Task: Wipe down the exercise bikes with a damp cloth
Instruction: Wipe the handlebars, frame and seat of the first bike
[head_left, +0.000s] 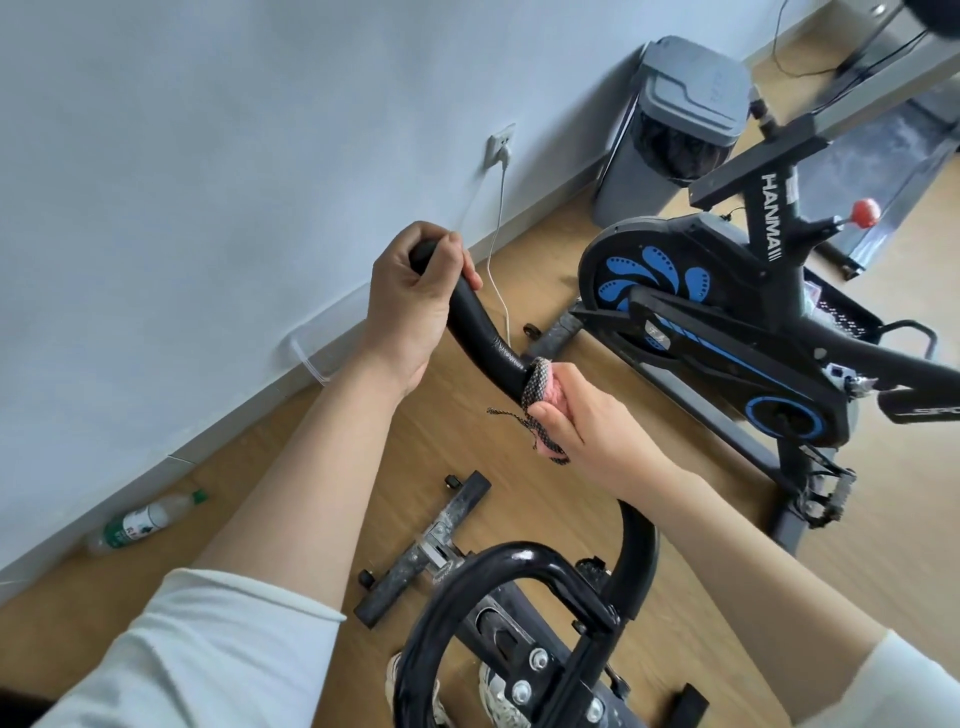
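Observation:
I stand over a black exercise bike whose handlebar curves up in front of me. My left hand is closed around the bar's upper end. My right hand grips a pink cloth with a dark woven edge, wrapped around the lower stretch of the same bar. The bike's looped centre bar and its bolts lie below my arms. A second bike, black with blue flywheel markings and a red knob, stands to the right on the wooden floor.
A grey bin stands against the wall at the back. A white cable hangs from a wall socket to the floor. A plastic bottle lies by the skirting at the left. The near bike's front foot crosses the floor below.

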